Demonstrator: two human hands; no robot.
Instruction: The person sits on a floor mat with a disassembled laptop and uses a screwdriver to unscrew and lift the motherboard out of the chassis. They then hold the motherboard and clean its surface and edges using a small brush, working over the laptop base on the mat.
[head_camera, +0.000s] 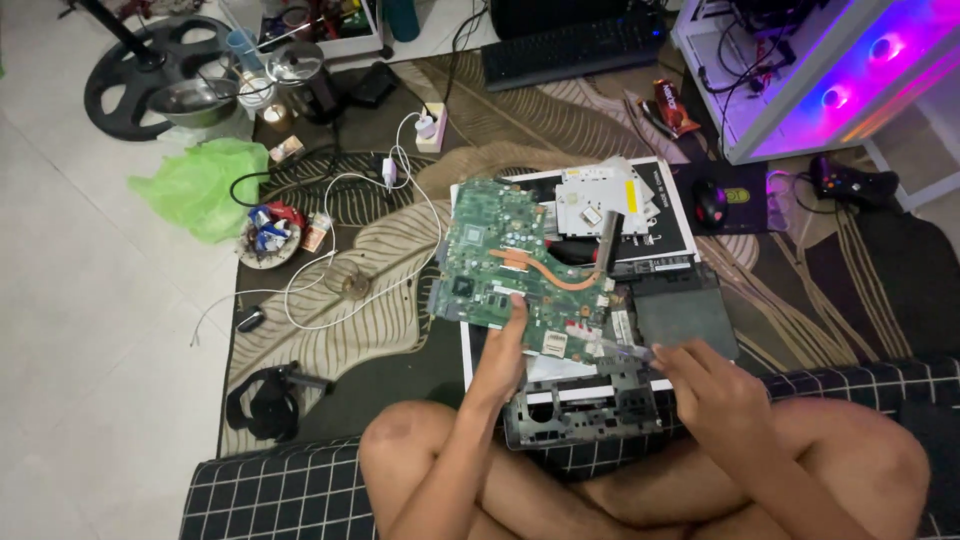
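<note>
A green laptop motherboard (500, 250) with a copper heat pipe (545, 270) is tilted up over an opened laptop chassis (590, 405). My left hand (503, 348) grips the board's near edge, thumb on its face. My right hand (712, 385) is closed on a thin clear tool (625, 349) whose tip lies at the board's lower right corner. A silver optical drive (600, 200) lies beyond the board, and a dark rectangular panel (685, 320) sits to its right.
White charger cables (340, 250) and a power strip (432, 128) lie on the patterned rug to the left. A green plastic bag (205, 185), a black mouse (710, 200), a gamepad (850, 182), a keyboard (570, 45) and a lit computer case (850, 70) surround the area.
</note>
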